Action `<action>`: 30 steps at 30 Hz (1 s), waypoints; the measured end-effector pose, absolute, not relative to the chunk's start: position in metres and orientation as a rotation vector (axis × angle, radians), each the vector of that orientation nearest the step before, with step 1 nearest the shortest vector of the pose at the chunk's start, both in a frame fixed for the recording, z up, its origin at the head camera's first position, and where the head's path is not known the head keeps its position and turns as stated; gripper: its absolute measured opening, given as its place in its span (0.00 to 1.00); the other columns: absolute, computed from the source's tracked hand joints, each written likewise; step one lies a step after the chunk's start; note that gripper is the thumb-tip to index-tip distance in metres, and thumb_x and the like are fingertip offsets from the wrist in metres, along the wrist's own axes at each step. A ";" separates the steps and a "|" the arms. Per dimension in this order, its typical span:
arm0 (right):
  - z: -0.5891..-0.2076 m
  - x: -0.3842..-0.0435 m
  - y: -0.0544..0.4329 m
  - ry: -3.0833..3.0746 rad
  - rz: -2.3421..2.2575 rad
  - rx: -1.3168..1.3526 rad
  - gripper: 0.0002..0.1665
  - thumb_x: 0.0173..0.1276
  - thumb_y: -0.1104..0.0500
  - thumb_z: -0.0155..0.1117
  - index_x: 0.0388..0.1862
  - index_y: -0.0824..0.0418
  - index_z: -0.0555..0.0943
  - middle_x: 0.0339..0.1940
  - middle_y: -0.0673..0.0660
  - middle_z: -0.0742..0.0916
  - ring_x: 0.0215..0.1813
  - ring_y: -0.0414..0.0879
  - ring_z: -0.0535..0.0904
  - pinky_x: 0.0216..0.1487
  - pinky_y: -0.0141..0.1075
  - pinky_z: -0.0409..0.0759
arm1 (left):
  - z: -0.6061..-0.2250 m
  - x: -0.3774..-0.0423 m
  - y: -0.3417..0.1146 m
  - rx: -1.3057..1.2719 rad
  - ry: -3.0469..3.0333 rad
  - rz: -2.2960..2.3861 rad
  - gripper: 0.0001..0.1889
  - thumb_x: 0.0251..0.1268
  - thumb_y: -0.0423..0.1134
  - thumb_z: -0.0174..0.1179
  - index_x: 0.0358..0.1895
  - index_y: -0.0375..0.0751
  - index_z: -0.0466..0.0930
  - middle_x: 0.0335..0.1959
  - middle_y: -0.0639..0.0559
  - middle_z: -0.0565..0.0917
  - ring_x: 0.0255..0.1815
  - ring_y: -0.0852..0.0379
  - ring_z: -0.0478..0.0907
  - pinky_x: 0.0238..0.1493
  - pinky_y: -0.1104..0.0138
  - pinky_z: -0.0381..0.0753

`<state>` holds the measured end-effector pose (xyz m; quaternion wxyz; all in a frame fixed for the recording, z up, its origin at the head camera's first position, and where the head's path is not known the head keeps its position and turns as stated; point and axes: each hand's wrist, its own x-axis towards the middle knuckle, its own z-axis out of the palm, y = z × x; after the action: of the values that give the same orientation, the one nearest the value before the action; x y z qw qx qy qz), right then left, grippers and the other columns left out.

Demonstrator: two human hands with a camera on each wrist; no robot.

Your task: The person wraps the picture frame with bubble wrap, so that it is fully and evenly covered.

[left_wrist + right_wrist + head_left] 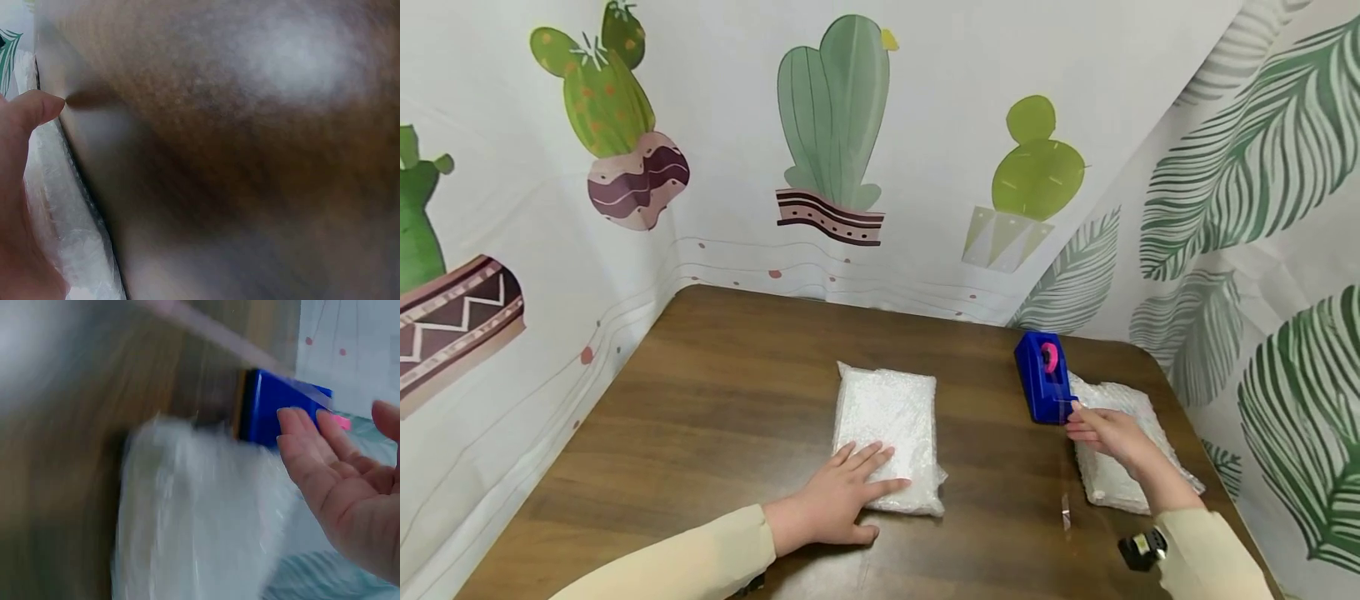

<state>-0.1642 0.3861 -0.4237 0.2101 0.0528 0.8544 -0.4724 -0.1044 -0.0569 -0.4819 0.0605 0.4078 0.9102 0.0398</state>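
A flat package in clear bubble wrap lies mid-table in the head view. My left hand rests on its lower left part, fingers spread and the thumb reaching past its near edge. The left wrist view shows only the thumb beside the wrapped edge. At the right, my right hand is at the near end of a blue tape dispenser. In the right wrist view its fingers are extended and the thumb stands apart. A strip of clear tape runs from the dispenser past the fingertips.
A second bubble-wrapped package lies partly under the right hand and forearm, beside the dispenser. The dispenser carries a pink core. A cloth printed with cacti and leaves hangs behind the brown wooden table.
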 end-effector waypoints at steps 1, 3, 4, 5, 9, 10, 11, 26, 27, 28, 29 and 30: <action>-0.428 -0.170 0.385 2.303 -1.395 0.187 0.44 0.85 0.43 0.39 0.66 0.88 0.66 0.48 0.64 0.91 0.44 0.33 0.87 0.49 0.26 0.85 | -0.483 -0.104 -0.057 1.236 2.759 0.116 0.37 0.65 0.60 0.62 0.78 0.70 0.62 0.83 0.50 0.61 0.84 0.50 0.58 0.80 0.48 0.64; -0.436 -0.180 0.384 2.130 -1.535 0.237 0.47 0.85 0.40 0.37 0.68 0.88 0.63 0.46 0.59 0.92 0.44 0.34 0.88 0.50 0.28 0.86 | -0.484 -0.103 -0.056 1.240 2.766 0.110 0.37 0.65 0.60 0.62 0.78 0.70 0.63 0.83 0.50 0.61 0.84 0.50 0.58 0.80 0.48 0.64; -0.440 -0.183 0.384 2.054 -1.593 0.264 0.46 0.85 0.40 0.37 0.67 0.86 0.67 0.44 0.54 0.92 0.43 0.34 0.88 0.49 0.28 0.86 | -0.484 -0.102 -0.056 1.244 2.771 0.106 0.37 0.64 0.60 0.62 0.78 0.70 0.63 0.83 0.50 0.62 0.84 0.50 0.59 0.80 0.48 0.64; -0.443 -0.186 0.383 1.988 -1.646 0.291 0.44 0.84 0.39 0.38 0.64 0.83 0.72 0.42 0.50 0.92 0.42 0.34 0.89 0.49 0.28 0.87 | -0.485 -0.102 -0.056 1.247 2.774 0.104 0.37 0.64 0.61 0.62 0.78 0.70 0.63 0.83 0.50 0.62 0.84 0.50 0.59 0.80 0.49 0.65; -0.451 -0.192 0.380 1.829 -1.788 0.348 0.31 0.85 0.43 0.42 0.44 0.63 0.85 0.35 0.46 0.92 0.40 0.37 0.90 0.47 0.30 0.88 | -0.485 -0.102 -0.057 1.254 2.785 0.107 0.37 0.64 0.61 0.63 0.77 0.69 0.64 0.83 0.50 0.62 0.84 0.50 0.59 0.80 0.48 0.65; -0.452 -0.194 0.379 1.802 -1.806 0.352 0.29 0.85 0.44 0.41 0.39 0.58 0.86 0.35 0.46 0.92 0.40 0.37 0.90 0.47 0.30 0.88 | -0.485 -0.102 -0.058 1.255 2.785 0.108 0.37 0.64 0.61 0.63 0.77 0.69 0.64 0.83 0.50 0.62 0.84 0.50 0.59 0.80 0.48 0.65; -0.453 -0.195 0.379 1.770 -1.827 0.360 0.29 0.85 0.45 0.41 0.37 0.56 0.86 0.35 0.46 0.92 0.40 0.37 0.90 0.46 0.30 0.88 | -0.485 -0.103 -0.058 1.253 2.784 0.111 0.37 0.64 0.60 0.63 0.78 0.69 0.64 0.83 0.49 0.62 0.84 0.50 0.59 0.80 0.48 0.65; -0.462 -0.192 0.379 1.750 -1.854 0.384 0.30 0.83 0.38 0.39 0.40 0.55 0.82 0.35 0.44 0.89 0.40 0.34 0.87 0.47 0.29 0.86 | -0.486 -0.103 -0.058 1.250 2.805 0.093 0.37 0.64 0.61 0.62 0.77 0.70 0.64 0.82 0.49 0.63 0.83 0.50 0.60 0.79 0.48 0.65; -0.463 -0.189 0.378 1.777 -1.874 0.401 0.28 0.83 0.38 0.40 0.40 0.55 0.81 0.35 0.43 0.88 0.40 0.34 0.87 0.47 0.28 0.86 | -0.486 -0.103 -0.058 1.254 2.807 0.093 0.37 0.64 0.61 0.62 0.77 0.69 0.64 0.82 0.49 0.63 0.83 0.50 0.61 0.79 0.48 0.66; -0.464 -0.185 0.376 1.794 -1.903 0.414 0.25 0.83 0.40 0.42 0.39 0.54 0.80 0.34 0.43 0.88 0.39 0.33 0.86 0.47 0.27 0.85 | -0.486 -0.103 -0.058 1.257 2.809 0.095 0.37 0.64 0.61 0.62 0.77 0.69 0.64 0.82 0.49 0.63 0.83 0.50 0.61 0.79 0.48 0.66; -0.465 -0.181 0.374 1.802 -1.938 0.427 0.22 0.83 0.42 0.43 0.39 0.53 0.79 0.33 0.42 0.87 0.39 0.32 0.86 0.46 0.27 0.85 | -0.486 -0.102 -0.058 1.261 2.811 0.097 0.37 0.64 0.61 0.63 0.77 0.69 0.64 0.82 0.49 0.63 0.83 0.50 0.61 0.79 0.48 0.66; -0.466 -0.178 0.372 1.807 -1.975 0.440 0.19 0.83 0.45 0.44 0.38 0.51 0.79 0.32 0.41 0.87 0.39 0.32 0.85 0.47 0.27 0.85 | -0.486 -0.102 -0.058 1.262 2.814 0.097 0.37 0.63 0.61 0.63 0.77 0.69 0.65 0.82 0.49 0.64 0.83 0.50 0.61 0.79 0.48 0.66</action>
<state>-0.1780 0.3723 -0.4656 0.2130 0.1586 0.6508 -0.7113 -0.1024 -0.0580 -0.4858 0.0282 0.4090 0.9116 0.0316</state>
